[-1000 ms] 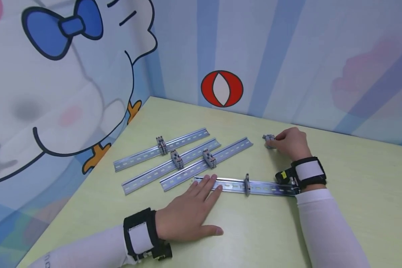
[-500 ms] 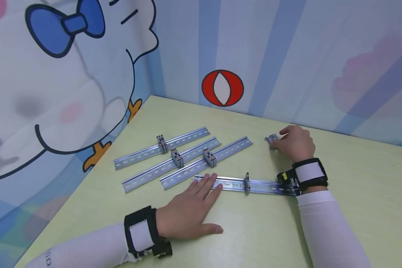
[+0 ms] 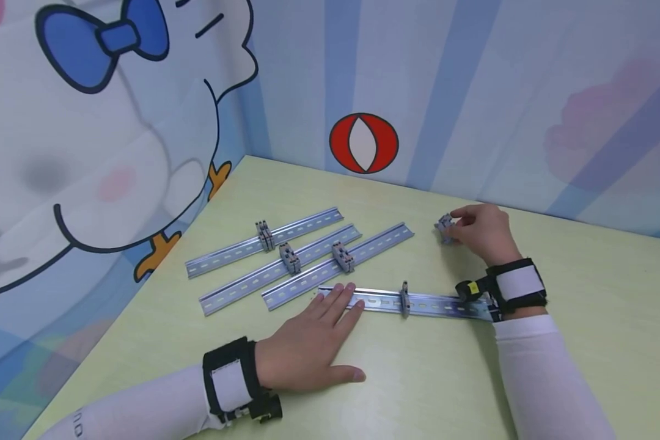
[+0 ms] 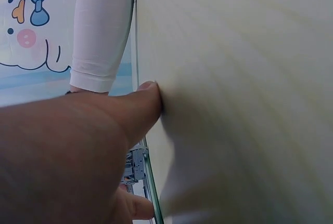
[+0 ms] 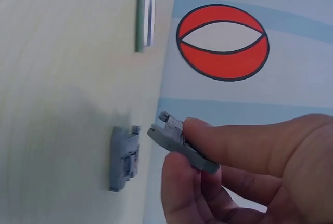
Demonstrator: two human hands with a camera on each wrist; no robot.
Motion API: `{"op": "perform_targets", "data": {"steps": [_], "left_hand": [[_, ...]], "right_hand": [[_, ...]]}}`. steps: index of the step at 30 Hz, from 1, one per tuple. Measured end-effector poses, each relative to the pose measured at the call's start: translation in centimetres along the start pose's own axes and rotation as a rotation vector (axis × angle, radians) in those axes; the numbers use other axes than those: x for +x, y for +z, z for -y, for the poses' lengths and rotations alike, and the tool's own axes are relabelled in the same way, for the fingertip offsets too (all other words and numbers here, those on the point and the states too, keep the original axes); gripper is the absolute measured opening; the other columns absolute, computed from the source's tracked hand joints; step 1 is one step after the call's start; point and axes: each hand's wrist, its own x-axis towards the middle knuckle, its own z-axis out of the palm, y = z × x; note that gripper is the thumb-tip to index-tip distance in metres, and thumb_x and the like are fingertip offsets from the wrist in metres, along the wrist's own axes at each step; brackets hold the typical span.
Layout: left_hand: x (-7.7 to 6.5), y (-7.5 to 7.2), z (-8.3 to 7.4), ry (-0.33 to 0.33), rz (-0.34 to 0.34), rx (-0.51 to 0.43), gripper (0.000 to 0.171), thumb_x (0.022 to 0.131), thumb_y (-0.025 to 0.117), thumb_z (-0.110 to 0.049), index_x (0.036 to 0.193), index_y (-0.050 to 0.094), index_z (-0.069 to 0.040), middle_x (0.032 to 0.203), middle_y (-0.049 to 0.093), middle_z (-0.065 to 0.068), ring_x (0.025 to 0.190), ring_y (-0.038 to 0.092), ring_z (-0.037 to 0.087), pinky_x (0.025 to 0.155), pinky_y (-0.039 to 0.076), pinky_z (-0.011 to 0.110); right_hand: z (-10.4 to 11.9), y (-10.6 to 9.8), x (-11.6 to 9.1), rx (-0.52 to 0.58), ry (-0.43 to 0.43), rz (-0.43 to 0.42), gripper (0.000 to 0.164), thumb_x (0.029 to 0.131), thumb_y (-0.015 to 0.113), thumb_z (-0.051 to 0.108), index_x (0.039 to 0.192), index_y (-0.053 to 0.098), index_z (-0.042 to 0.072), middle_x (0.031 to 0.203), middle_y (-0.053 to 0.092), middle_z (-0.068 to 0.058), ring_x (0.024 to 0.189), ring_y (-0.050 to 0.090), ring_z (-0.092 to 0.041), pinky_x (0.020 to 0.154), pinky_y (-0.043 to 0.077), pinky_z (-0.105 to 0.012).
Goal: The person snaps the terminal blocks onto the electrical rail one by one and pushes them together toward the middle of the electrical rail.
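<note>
My right hand pinches a small grey terminal block between thumb and fingers, off the table at the right back. In the right wrist view a second grey terminal block sits on the table beside it. With fingers straight, my left hand presses on the left end of a slotted metal DIN rail. A single thin terminal block stands across that rail near its middle. The rail's right end lies under my right wrist's camera and is partly hidden.
Three more DIN rails lie slanted at the left back: the far rail, middle rail and near rail. Each bears a cluster of terminal blocks. A printed wall borders the pale table.
My right hand has lifted and turned the terminal block a little, its wrist shifting slightly right. My left hand has stayed put on the rail.
</note>
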Motion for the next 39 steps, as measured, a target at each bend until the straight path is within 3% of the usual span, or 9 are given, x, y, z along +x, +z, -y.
{"op": "perform_targets", "data": {"steps": [8, 17, 30, 39], "left_hand": [[-0.1, -0.2, -0.1, 0.001, 0.003, -0.008, 0.095, 0.091, 0.044, -0.069, 0.157, 0.012, -0.009, 0.163, -0.005, 0.014, 0.15, -0.003, 0.029, 0.12, 0.012, 0.045], [0.0, -0.1, -0.1, -0.002, 0.009, -0.015, 0.095, 0.091, 0.044, -0.069, 0.157, 0.011, -0.009, 0.163, -0.006, 0.014, 0.15, -0.004, 0.028, 0.12, 0.011, 0.045], [-0.1, 0.2, 0.1, -0.007, -0.009, -0.003, 0.095, 0.091, 0.043, -0.07, 0.157, 0.012, -0.008, 0.163, -0.005, 0.015, 0.15, -0.004, 0.029, 0.12, 0.01, 0.045], [0.0, 0.0, -0.1, -0.001, -0.001, -0.009, 0.094, 0.092, 0.045, -0.068, 0.157, 0.013, -0.008, 0.163, -0.004, 0.015, 0.15, -0.003, 0.029, 0.12, 0.01, 0.045]], "right_hand": [[1.7, -1.0, -1.3, 0.002, -0.069, 0.04, 0.036, 0.09, 0.067, 0.013, 0.123, 0.062, -0.001, 0.106, 0.066, -0.023, 0.084, 0.069, -0.031, 0.062, 0.052, -0.032], [3.0, -2.3, -3.6, -0.059, -0.182, 0.056, 0.035, 0.089, 0.069, 0.012, 0.122, 0.064, 0.001, 0.095, 0.073, -0.019, 0.072, 0.07, -0.024, 0.058, 0.051, -0.032], [3.3, -4.9, -7.3, -0.189, -0.163, 0.109, 0.028, 0.084, 0.074, 0.014, 0.107, 0.067, -0.002, 0.084, 0.074, -0.013, 0.064, 0.07, -0.016, 0.056, 0.052, -0.032], [2.2, -5.8, -9.2, -0.223, -0.071, 0.266, 0.03, 0.083, 0.075, 0.014, 0.105, 0.064, -0.004, 0.084, 0.073, -0.009, 0.063, 0.07, -0.017, 0.059, 0.055, -0.034]]}}
